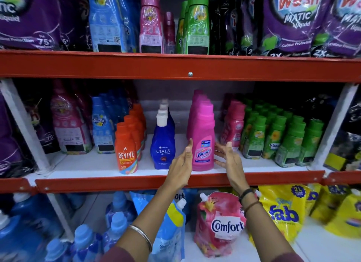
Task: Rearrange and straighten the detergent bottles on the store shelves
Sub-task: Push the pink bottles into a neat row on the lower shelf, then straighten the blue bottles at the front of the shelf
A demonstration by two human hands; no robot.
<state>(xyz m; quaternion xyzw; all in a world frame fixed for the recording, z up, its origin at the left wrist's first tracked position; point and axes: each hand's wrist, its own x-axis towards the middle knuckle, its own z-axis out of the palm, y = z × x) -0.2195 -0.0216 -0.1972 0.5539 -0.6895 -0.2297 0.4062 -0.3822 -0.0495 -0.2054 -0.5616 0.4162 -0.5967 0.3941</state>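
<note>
On the middle shelf [93, 164] I see the pink Vanish bottle [203, 138] standing up at the front of its row, between my two hands. My left hand [180, 164] is open flat, just beside it. My right hand [227, 158] is open too, fingers spread, holding nothing. The blue Ujala bottle [162, 144] stands to the left.

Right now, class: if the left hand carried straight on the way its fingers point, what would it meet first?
The left hand points up and inward beside the pink Vanish bottle. It would probably brush that bottle's left side first; depth is unclear, so it might slip past.
</note>
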